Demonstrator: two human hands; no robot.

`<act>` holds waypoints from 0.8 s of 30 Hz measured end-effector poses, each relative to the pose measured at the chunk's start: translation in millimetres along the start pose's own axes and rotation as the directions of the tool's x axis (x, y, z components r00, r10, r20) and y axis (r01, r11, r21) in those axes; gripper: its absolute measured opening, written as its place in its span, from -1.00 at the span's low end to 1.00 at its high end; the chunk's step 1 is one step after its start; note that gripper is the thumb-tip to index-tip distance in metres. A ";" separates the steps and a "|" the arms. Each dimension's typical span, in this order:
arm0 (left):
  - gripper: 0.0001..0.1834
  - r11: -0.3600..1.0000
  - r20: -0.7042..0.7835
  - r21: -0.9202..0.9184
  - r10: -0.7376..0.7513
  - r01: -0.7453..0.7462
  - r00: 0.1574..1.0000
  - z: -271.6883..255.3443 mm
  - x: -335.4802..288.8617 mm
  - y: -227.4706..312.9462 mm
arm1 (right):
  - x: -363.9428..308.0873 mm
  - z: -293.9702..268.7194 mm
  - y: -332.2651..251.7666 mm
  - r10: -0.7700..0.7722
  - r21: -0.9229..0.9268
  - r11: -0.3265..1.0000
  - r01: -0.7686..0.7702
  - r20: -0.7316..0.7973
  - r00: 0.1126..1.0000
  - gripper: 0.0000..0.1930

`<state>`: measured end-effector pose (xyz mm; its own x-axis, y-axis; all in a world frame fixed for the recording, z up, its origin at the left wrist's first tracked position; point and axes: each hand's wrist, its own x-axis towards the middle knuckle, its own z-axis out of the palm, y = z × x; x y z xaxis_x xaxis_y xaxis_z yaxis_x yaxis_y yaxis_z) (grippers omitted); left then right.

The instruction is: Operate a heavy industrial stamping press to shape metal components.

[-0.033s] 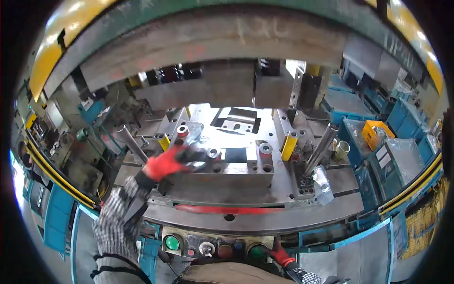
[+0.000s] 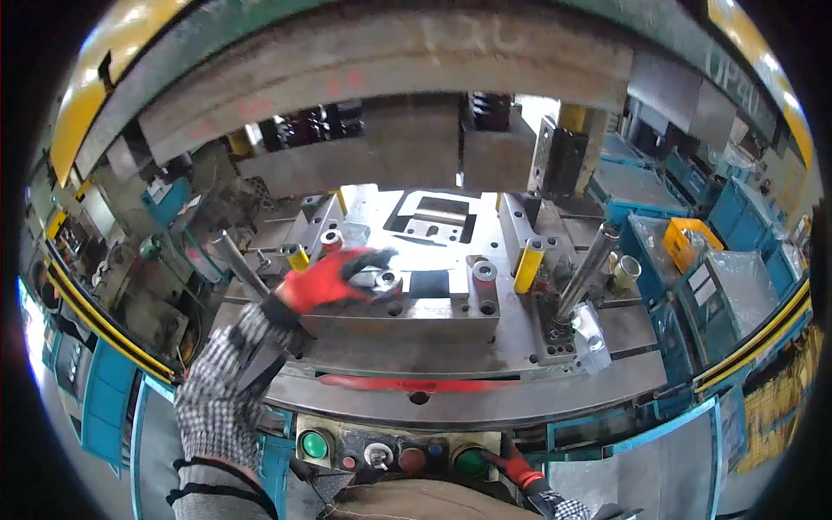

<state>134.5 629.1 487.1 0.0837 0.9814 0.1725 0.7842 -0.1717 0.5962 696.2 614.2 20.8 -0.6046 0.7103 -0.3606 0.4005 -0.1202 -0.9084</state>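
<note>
Presently, the left hand (image 2: 334,279), in a red and dark glove, is over the near left part of a steel die block (image 2: 399,328), beside a round-topped post (image 2: 388,282). Its fingers and thumb are curved, with a shiny grey shape between them; whether that shape is gripped cannot be told. The right hand (image 2: 516,469), similarly gloved, is at the right green button (image 2: 471,461) of a control panel (image 2: 399,433). Its dark fingertips merge with the button's rim, so neither their spread nor firm contact can be confirmed.

A bright flat plate (image 2: 368,212) lies on the die, beyond the left hand, and around a dark-edged opening that contains a metal piece (image 2: 440,217) with holes. A second round-topped post (image 2: 484,273) stands at the near right of the plate. Steel guide columns, left (image 2: 242,265) and right (image 2: 588,270), flank the die, each with a yellow cylinder, left (image 2: 298,258) and right (image 2: 528,266), on its inner side. A red strip (image 2: 425,384) runs along the near edge. Overhead spans the heavy upper press beam (image 2: 390,56). An orange crate (image 2: 692,238) sits among blue bins (image 2: 637,186) at far right
</note>
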 end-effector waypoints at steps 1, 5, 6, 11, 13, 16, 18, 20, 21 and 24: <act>0.10 0.993 0.090 0.078 0.082 -0.089 0.993 2.1 43.5 10.7 | -4.1 -8.3 0.3 0.028 0.004 1.000 -0.028 -0.007 1.000 0.08; 0.41 0.925 0.419 0.366 -0.065 -0.103 0.906 35.1 172.5 -55.0 | -11.8 -49.1 0.1 0.020 0.139 0.990 -0.008 -0.082 0.996 -0.05; 0.43 0.939 0.487 0.322 -0.055 -0.120 0.872 50.2 199.5 -57.7 | -25.2 -66.0 26.2 0.021 0.288 0.957 0.042 -0.214 0.977 -0.13; 0.40 0.982 0.655 0.186 -0.089 -0.045 0.750 75.6 219.2 -93.0 | -55.8 -167.8 8.0 0.067 0.349 0.929 0.119 -0.476 0.877 -0.23; 0.36 0.987 0.643 0.163 -0.097 -0.012 0.760 72.5 225.0 -76.7 | -44.0 -216.5 -28.9 -0.082 0.220 0.936 0.275 -0.623 0.778 -0.28; 0.34 0.976 0.529 0.187 -0.005 -0.111 0.848 63.4 216.4 -61.8 | 5.5 -255.6 -107.6 -0.197 -0.122 0.980 0.160 -0.742 0.641 -0.18; 0.35 0.938 0.387 0.265 0.110 -0.225 0.915 45.6 193.1 -48.3 | 54.1 -272.9 -145.0 -0.414 -0.500 0.866 0.022 -0.690 0.594 0.01; 0.38 0.888 0.257 0.318 0.256 -0.332 0.932 31.5 170.5 -18.7 | 100.7 -293.5 -146.7 -0.493 -0.702 0.696 -0.153 -0.621 0.609 0.21; 0.41 0.867 0.214 0.364 0.278 -0.341 0.936 26.2 159.3 15.3 | 114.6 -303.3 -145.6 -0.450 -0.721 0.654 -0.230 -0.615 0.647 0.27; 0.44 0.855 0.148 0.429 0.253 -0.292 0.956 13.3 89.8 90.8 | 148.2 -325.0 -141.3 -0.293 -0.725 0.578 -0.375 -0.613 0.734 0.37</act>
<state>221.4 702.8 546.4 0.3693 0.9076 0.1996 0.9094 -0.3972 0.1233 773.8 961.9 164.6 -0.1390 0.9815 0.1314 0.9572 0.1672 -0.2364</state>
